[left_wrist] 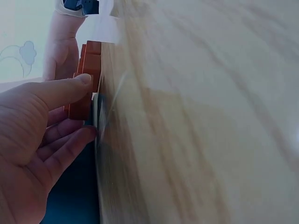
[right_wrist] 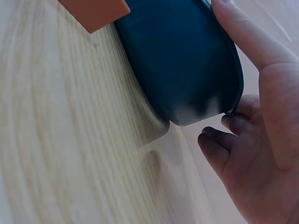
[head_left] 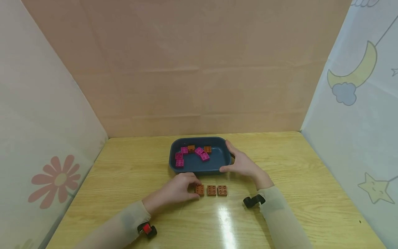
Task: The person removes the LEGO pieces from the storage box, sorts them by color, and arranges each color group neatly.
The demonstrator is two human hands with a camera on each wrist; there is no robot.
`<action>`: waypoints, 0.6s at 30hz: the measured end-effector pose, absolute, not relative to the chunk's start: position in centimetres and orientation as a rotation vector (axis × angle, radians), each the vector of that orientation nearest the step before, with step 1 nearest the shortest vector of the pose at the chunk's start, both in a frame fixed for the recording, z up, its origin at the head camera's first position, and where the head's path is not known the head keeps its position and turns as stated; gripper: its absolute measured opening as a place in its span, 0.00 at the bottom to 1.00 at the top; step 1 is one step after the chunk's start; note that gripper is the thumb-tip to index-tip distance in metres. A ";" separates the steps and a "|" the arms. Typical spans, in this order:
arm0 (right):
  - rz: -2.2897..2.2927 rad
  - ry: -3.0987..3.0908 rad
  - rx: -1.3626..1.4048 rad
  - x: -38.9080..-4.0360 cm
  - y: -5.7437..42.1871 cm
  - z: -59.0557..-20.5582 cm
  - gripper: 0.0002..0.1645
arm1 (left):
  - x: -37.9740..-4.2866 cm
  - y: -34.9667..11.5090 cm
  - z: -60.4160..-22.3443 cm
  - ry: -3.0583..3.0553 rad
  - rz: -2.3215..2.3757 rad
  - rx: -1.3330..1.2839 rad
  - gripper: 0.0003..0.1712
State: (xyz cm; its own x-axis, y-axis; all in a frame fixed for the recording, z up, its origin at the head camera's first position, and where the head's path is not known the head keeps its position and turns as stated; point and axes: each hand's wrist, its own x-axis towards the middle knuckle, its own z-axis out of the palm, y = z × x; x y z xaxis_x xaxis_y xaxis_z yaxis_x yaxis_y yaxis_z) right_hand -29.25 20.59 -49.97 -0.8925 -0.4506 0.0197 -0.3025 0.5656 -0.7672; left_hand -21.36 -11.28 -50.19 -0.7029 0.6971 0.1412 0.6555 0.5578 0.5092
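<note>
My left hand (head_left: 178, 188) pinches the leftmost orange toy brick (head_left: 200, 190) of a row of three on the table. In the left wrist view its thumb presses one side of that brick (left_wrist: 80, 108), with fingers behind it. The middle brick (head_left: 211, 190) and the right brick (head_left: 222, 190) sit beside it, studs up. My right hand (head_left: 244, 164) holds the right end of a dark blue tray (head_left: 224, 159), thumb at the near side and fingers at the far corner. Inside the tray lie several pink bricks (head_left: 179, 163) and two orange ones (head_left: 207, 149).
The tray stands behind the brick row on a wood-grain table (head_left: 130, 155). A brown paper-like wall (head_left: 199, 86) rises at the table's back edge. Pale printed panels flank it, with a flower (head_left: 60, 180) on the left and a moon (head_left: 357, 74) on the right.
</note>
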 end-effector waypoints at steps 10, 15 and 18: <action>-1.217 2.638 -0.644 -29.3 20.7 -50.1 0.78 | -21.3 -10.7 -50.1 2.730 0.740 1.163 0.19; -1.224 2.628 -0.639 -29.3 20.7 -50.2 0.78 | -21.2 -10.6 -50.2 2.745 0.712 1.156 0.20; -1.225 2.626 -0.645 -29.3 20.7 -50.2 0.78 | -21.2 -10.5 -50.2 2.746 0.698 1.133 0.21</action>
State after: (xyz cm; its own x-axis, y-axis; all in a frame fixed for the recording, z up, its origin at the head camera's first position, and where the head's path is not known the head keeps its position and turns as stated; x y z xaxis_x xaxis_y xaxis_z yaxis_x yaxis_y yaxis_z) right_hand -29.30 20.69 -50.18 -0.8914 -0.4524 0.0257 -0.3105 0.5684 -0.7619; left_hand -21.16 -10.55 -50.19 -0.7208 0.6874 0.0889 0.6464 0.6205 0.4440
